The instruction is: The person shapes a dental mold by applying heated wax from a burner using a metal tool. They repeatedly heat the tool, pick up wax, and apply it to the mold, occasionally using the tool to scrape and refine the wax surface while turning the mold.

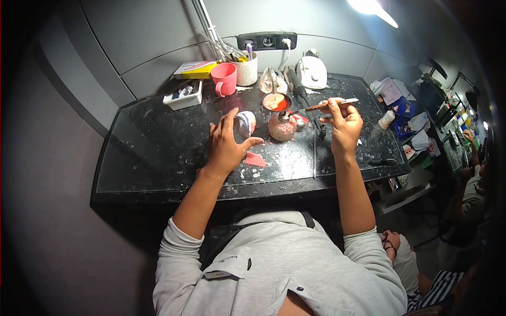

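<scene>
In my right hand [346,126] is a wax knife [319,106] with a brown handle, pinched between thumb and fingers. Its tip points left, close to the top of a round glass spirit burner [282,129]. Behind the burner, a small pan [278,102] holds molten red wax and a paler lump. My left hand [225,143] hovers over the left of the bench, thumb and fingers spread apart. Just beyond them sits a white and pink dental model [246,124]. A flat piece of pink wax [255,159] lies below the left thumb.
Along the back stand a white tray [183,96], a pink mug [224,80], a woven tool holder [246,71] and a white machine [312,72]. A handpiece [298,83] lies beside it. A white bottle [386,119] is at right; another person's hand [390,239] rests nearby.
</scene>
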Action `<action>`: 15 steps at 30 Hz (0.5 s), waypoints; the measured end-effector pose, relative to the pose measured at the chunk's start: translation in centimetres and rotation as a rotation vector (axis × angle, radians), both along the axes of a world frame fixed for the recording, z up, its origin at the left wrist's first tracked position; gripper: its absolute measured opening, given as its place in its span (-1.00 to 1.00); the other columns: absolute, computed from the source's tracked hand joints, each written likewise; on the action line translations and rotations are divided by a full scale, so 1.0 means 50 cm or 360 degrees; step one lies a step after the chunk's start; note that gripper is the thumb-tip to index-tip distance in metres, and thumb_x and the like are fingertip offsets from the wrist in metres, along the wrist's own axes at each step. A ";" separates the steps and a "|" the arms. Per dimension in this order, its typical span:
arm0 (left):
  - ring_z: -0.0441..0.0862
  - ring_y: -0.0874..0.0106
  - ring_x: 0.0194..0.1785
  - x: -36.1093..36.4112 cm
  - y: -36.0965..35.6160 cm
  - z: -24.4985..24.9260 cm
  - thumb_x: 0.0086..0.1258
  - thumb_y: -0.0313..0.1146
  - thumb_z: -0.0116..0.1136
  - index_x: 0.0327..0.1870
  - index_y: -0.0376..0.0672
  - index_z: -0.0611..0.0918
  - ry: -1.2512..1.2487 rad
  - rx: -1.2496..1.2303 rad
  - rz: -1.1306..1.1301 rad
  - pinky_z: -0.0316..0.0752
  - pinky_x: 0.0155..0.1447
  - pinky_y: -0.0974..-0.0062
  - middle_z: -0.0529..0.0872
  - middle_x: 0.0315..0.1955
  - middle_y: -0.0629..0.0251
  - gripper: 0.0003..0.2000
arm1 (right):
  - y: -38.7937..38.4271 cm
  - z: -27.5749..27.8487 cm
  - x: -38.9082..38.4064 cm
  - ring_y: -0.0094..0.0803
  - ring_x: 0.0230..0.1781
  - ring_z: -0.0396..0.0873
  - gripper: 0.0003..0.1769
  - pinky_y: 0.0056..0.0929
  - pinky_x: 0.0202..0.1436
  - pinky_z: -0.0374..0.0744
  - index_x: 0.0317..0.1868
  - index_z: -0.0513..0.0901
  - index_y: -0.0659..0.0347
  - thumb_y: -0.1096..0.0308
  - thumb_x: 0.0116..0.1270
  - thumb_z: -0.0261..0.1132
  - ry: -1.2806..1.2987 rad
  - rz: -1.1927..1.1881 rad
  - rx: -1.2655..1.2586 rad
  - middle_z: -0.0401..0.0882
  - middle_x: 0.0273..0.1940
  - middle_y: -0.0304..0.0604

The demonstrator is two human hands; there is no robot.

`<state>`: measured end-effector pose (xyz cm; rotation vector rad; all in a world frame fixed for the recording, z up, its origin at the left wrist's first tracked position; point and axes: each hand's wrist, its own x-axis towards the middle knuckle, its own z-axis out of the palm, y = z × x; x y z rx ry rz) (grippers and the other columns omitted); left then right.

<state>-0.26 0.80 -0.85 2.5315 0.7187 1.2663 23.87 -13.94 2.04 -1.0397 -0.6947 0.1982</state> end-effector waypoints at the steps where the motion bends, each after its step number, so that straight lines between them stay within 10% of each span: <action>1: 0.59 0.06 0.19 0.000 0.001 -0.001 -0.05 0.11 0.59 0.31 -0.20 0.49 0.0003 0.0001 0.0003 0.39 0.27 0.15 0.67 0.09 0.03 -0.10 | 0.000 0.000 -0.001 -0.45 -0.25 0.74 -0.86 -0.52 -0.35 0.74 -0.12 0.67 0.29 0.39 0.43 0.38 0.0007 0.0006 0.0007 0.74 -0.23 -0.15; 13: 0.70 0.38 -0.22 0.011 0.018 -0.011 0.02 -0.25 0.66 0.12 -0.28 0.52 -0.0400 -0.0497 -0.0304 0.61 -0.08 0.40 0.73 -0.20 0.17 -0.33 | -0.001 -0.002 0.002 -0.39 -0.24 0.76 -0.87 -0.49 -0.33 0.76 -0.10 0.66 0.32 0.43 0.44 0.36 0.0025 0.0062 0.0050 0.74 -0.22 -0.12; 15: 0.66 0.45 -0.28 0.017 0.023 -0.015 0.36 -0.03 0.40 0.11 -0.30 0.54 -0.0744 -0.1028 -0.0684 0.57 -0.14 0.47 0.76 -0.22 0.21 -0.47 | -0.002 -0.001 0.001 -0.37 -0.24 0.77 -0.87 -0.48 -0.32 0.77 -0.10 0.66 0.32 0.43 0.44 0.36 0.0029 0.0069 0.0060 0.74 -0.22 -0.11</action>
